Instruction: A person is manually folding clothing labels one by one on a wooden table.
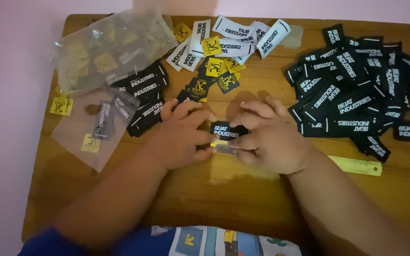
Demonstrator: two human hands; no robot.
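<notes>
The black label (227, 130) sits in the middle of the wooden table (224, 189), pinched at its 2 ends by the left hand (182, 137) and right hand (266, 140). It could slip, because only fingertips grip it.

wooden table (243, 189) | black label pile (357, 90); white labels (236, 38); plastic bags (110, 47); yellow-green ruler (357, 166)

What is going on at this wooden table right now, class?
A person's left hand and right hand pinch one black woven label between them at the middle of the wooden table. A big pile of black labels lies to the right, white labels and small yellow tags sit behind, clear plastic bags on the left, and a yellow ruler nearby.
</notes>
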